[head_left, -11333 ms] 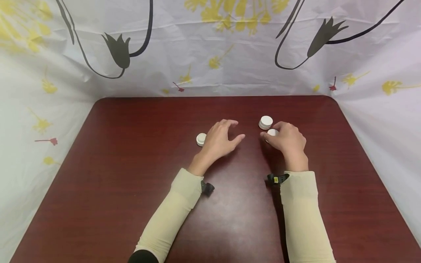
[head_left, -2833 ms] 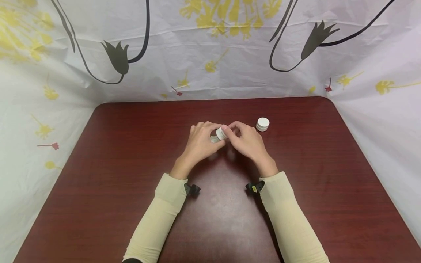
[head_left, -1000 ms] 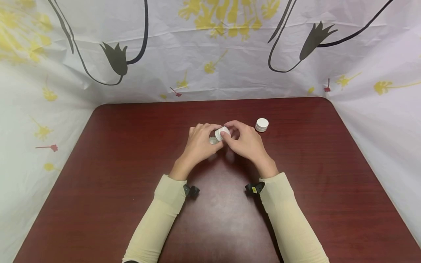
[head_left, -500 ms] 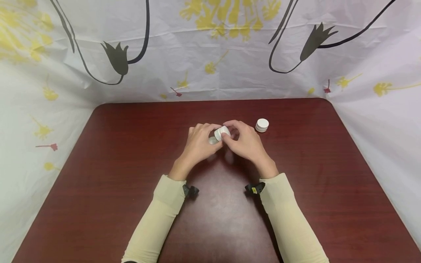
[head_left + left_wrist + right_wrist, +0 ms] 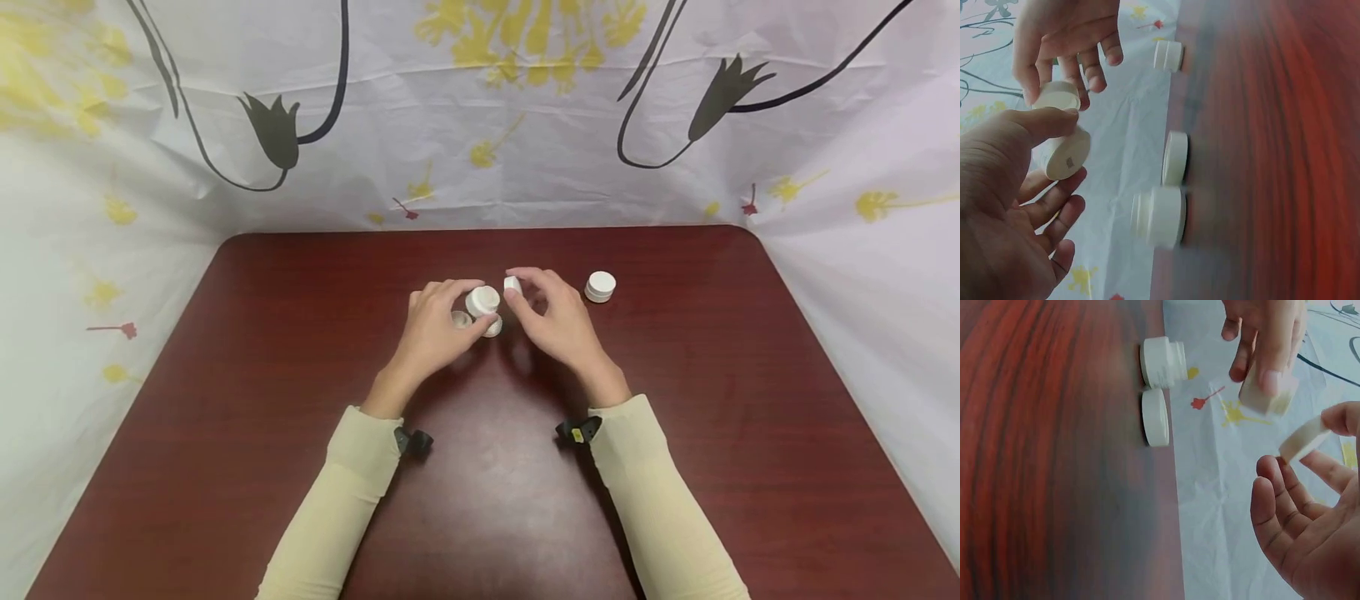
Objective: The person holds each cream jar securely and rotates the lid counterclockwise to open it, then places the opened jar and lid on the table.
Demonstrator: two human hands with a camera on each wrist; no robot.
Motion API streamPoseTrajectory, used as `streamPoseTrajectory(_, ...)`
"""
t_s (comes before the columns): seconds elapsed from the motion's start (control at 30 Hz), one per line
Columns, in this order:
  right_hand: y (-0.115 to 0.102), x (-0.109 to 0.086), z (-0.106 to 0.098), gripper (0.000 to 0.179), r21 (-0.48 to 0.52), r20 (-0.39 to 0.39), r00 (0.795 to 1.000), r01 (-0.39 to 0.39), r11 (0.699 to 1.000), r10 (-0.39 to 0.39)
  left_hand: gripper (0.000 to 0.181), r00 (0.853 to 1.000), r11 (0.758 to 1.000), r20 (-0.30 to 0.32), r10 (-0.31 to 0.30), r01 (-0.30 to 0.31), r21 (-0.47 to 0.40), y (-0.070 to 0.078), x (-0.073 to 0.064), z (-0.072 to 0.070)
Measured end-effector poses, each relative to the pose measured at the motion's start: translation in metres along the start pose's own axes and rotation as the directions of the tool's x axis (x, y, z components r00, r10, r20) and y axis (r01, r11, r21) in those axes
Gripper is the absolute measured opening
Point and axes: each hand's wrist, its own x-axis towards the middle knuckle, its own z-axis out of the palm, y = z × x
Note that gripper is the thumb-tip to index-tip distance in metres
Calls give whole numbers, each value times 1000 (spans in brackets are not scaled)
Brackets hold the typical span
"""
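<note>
Reddish-brown table (image 5: 247,400), pale glare (image 5: 491,508), creased white sheeting (image 5: 382,142) behind (yellow and grey flowers (image 5: 273,133))

Small dark print (image 5: 1071,163) stands on the white jar (image 5: 1062,154) in the left hand (image 5: 431,329), seen in the left wrist view; it is too blurred to read.

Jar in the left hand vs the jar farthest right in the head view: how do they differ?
1. Lid: the held jar has no lid on, its neck bare; the far-right jar wears its lid.
2. Support: the held jar is pinched in the left hand, off the table; the far-right jar stands on it.
3. Pose: the held jar is tilted; the far-right jar is upright.
Shared: both are white and round.
</note>
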Motion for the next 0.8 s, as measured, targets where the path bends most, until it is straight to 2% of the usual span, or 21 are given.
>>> streamPoseTrajectory(0.17, -3, -1, 6, 30, 24, 48, 999, -18, 1000, 16, 50, 999, 1000, -45, -7, 5, -26, -10, -13, -13)
streamPoseTrajectory(0.3, -5, -1, 12, 29, 34, 123, 992, -14, 999, 10, 50, 998, 999, -63, -18, 16, -28, -18, -26, -23)
streamPoseTrajectory(0.43, -6, -2, 14, 32, 38, 203, 979, -16, 999, 8, 49, 998, 999, -56, -23, 20, -40, -25, -38, -22)
streamPoseTrajectory(0.63, -4, -4, 11, 41, 16, 329, 944, -3, 1000, -3, 51, 1000, 998, -1, -20, 20, -52, -32, -47, -15)
streamPoseTrajectory(0.8, -2, -5, 7, 37, -36, 424, 906, 5, 999, 10, 51, 997, 996, 53, -62, 65, -61, -35, -48, -14)
